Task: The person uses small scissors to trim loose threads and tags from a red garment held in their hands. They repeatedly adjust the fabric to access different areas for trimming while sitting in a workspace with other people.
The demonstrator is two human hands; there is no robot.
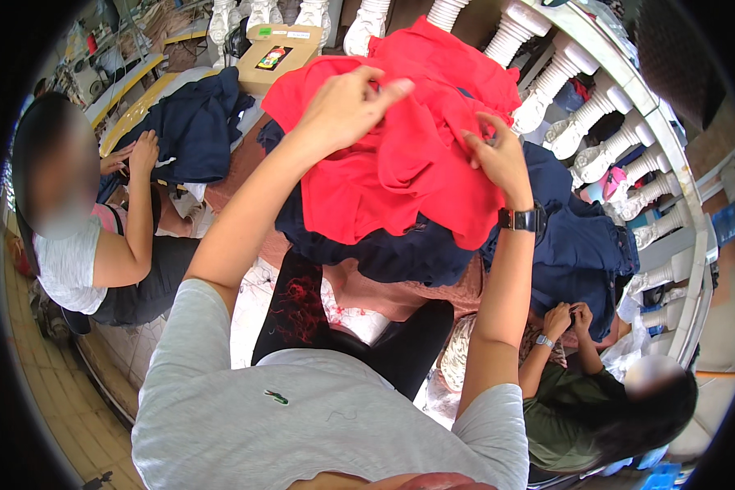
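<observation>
A red garment [400, 175] lies in loose folds over a pile of dark navy clothes [384, 260] in front of me. My left hand [347, 108] is over the garment's upper left part, thumb stretched out and apart from the bent fingers. At the right side of the red cloth is my right hand [498, 155], its thumb and fingers spread and curved, with a dark watch on the wrist. Neither hand visibly pinches the cloth, though some fingertips are hard to make out.
A cardboard box [279, 59] stands beyond the pile. White balusters [584, 131] curve along the back and right. To my left a person handles navy cloth [189, 126]; at lower right another works beside more navy clothes [576, 245]. Red threads [300, 306] lie on my dark trousers.
</observation>
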